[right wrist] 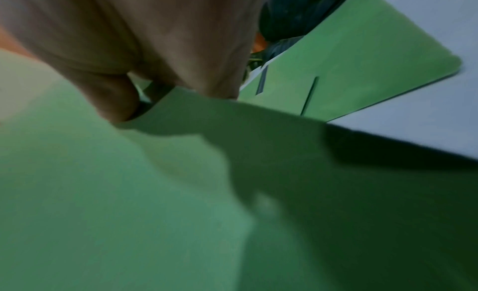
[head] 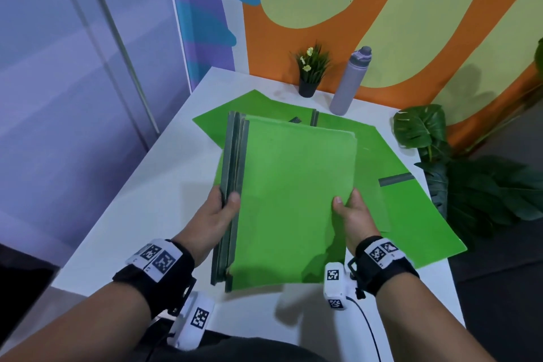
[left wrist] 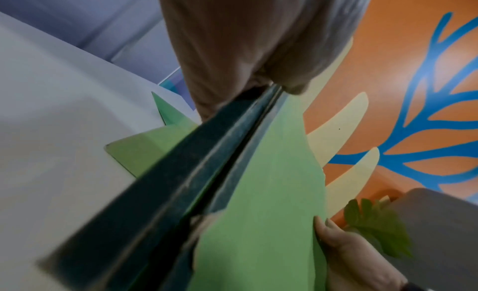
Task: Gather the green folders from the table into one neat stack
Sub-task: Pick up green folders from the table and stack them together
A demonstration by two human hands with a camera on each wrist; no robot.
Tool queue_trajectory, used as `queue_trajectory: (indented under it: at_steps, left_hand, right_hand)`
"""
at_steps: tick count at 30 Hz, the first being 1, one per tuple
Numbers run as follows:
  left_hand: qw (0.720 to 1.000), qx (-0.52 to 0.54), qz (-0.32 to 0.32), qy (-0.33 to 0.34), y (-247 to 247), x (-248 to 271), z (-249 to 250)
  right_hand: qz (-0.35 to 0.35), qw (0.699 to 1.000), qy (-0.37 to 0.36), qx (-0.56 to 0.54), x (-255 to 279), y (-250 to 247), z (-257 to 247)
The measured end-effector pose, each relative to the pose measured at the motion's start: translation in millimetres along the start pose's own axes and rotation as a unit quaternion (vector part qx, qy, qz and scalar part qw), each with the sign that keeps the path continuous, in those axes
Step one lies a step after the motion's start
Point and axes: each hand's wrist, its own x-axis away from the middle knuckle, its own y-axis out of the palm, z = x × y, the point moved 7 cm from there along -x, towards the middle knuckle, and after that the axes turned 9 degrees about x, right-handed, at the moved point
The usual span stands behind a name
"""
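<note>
I hold a stack of green folders point(head: 293, 200) with dark grey spines above the white table point(head: 132, 214). My left hand point(head: 217, 214) grips the spine side, thumb on top; the spines point(left wrist: 207, 173) run along the left wrist view under my left hand point(left wrist: 245, 60). My right hand point(head: 352, 214) pinches the stack's right edge, thumb on the top cover; in the right wrist view my right hand point(right wrist: 155, 50) sits on the cover point(right wrist: 129, 193). More green folders lie spread on the table: one at the right point(head: 411, 214), one far left point(head: 235, 117), one behind point(head: 346, 126).
A small potted plant point(head: 310, 73) and a grey water bottle point(head: 349, 82) stand at the table's far edge by the painted wall. Large leafy plants point(head: 470, 179) crowd the table's right side. Bare table top shows at the left and near me.
</note>
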Motion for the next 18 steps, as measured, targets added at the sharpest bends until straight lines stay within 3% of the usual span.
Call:
queue_trajectory:
  at_steps: [4, 7, 10, 18]
  left_hand:
    - [0.997, -0.033, 0.041, -0.053, -1.5, -10.0, -26.2]
    - [0.991, 0.040, 0.087, -0.093, -16.2, -13.8, -47.9]
    - [0.975, 0.143, 0.073, -0.153, -18.6, -14.4, -63.8]
    - [0.980, 0.161, 0.026, -0.112, -7.5, -16.3, -40.4]
  right_hand:
    - [0.014, 0.997, -0.046, 0.064, 0.6, 15.6, -10.5]
    - [-0.011, 0.997, -0.047, 0.065, -3.0, 24.1, -10.1]
    - [0.010, 0.998, -0.007, 0.064, -11.0, 15.0, -2.5]
    - [0.029, 0.998, 0.054, -0.002, -13.6, -9.7, 20.3]
